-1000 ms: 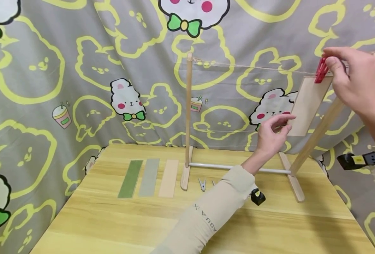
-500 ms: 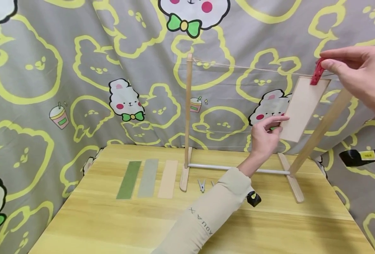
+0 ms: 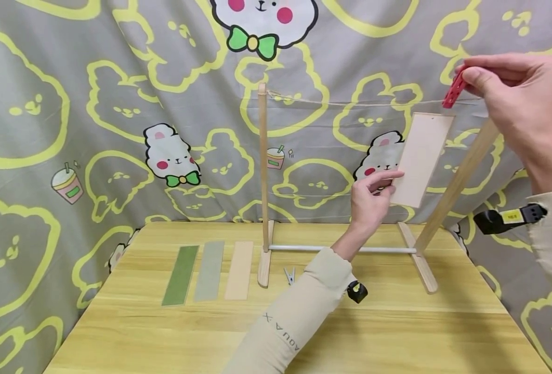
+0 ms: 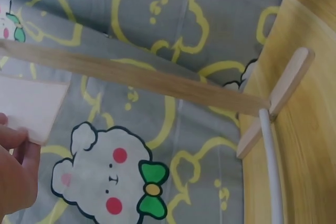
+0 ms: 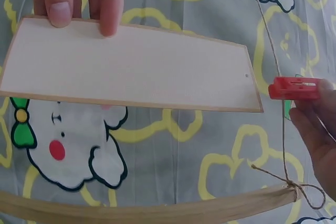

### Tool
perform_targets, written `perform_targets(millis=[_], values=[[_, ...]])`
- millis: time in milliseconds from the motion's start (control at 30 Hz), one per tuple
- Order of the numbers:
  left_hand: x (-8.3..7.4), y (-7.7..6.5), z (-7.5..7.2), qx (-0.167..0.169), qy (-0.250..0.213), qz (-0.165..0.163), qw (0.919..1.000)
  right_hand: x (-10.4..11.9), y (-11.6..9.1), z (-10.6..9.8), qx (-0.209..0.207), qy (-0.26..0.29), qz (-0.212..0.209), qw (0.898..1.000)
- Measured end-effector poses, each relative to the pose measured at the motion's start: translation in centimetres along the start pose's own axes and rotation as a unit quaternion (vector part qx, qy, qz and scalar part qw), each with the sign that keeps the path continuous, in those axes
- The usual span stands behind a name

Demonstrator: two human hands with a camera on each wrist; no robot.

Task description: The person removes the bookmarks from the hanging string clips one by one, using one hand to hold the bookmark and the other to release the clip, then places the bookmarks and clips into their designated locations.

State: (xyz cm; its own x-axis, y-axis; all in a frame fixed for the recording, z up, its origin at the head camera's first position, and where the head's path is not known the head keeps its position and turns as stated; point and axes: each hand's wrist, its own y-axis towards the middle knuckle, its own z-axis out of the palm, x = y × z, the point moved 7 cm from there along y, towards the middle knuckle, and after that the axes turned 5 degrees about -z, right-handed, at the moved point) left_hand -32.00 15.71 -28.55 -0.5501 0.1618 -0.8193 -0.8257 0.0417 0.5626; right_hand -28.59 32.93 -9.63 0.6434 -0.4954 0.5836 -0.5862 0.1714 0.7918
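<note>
A pale rectangular card [image 3: 423, 156] with a thin tan edge and a tiny hole near its top hangs from my left hand [image 3: 371, 200], which pinches its lower left edge between thumb and fingers. My right hand [image 3: 528, 98] pinches a red clothespin [image 5: 296, 88] above the card's top edge. In the right wrist view the clothespin overlaps the twine [image 5: 269, 35], and a gap separates it from the card. The twine runs between the tops of two wooden posts, tied in a bow on one. The left wrist view shows a corner of the card [image 4: 34, 106] above the left fingers.
A green strip [image 3: 181, 275], a grey strip [image 3: 209, 271] and a peach strip [image 3: 239, 270] lie side by side on the wooden table [image 3: 397, 332]. A grey clothespin [image 3: 290, 275] lies near the left post [image 3: 264, 171]. A white bar [image 3: 299, 248] joins the stand's feet. A patterned curtain hangs behind.
The red clothespin has come off the card's top edge and stays in my right hand. My left hand has moved the card left, away from the clothespin. The head view has shifted slightly.
</note>
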Motion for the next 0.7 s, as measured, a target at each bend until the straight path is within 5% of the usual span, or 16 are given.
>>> perform_targets(millis=[233, 533, 633, 700], values=[[-2.8, -1.3, -2.0, -0.006, 0.034, 0.002, 0.9994, 0.3, -0.3, -0.6, -0.068, 0.090, 0.023, 0.993], [-2.4, -2.5, -4.0, 0.002, 0.041, -0.019, 0.9990, 0.9, -2.1, -0.9, -0.120, 0.070, 0.029, 0.990], [-0.9, -2.6, -4.4, 0.002, 0.042, -0.021, 0.9989, 0.6, -2.1, -0.7, -0.142, 0.159, 0.054, 0.976], [0.2, -2.6, -4.6, -0.001, 0.041, -0.028, 0.9987, 0.4, -1.8, -0.4, -0.159, 0.237, 0.059, 0.956]])
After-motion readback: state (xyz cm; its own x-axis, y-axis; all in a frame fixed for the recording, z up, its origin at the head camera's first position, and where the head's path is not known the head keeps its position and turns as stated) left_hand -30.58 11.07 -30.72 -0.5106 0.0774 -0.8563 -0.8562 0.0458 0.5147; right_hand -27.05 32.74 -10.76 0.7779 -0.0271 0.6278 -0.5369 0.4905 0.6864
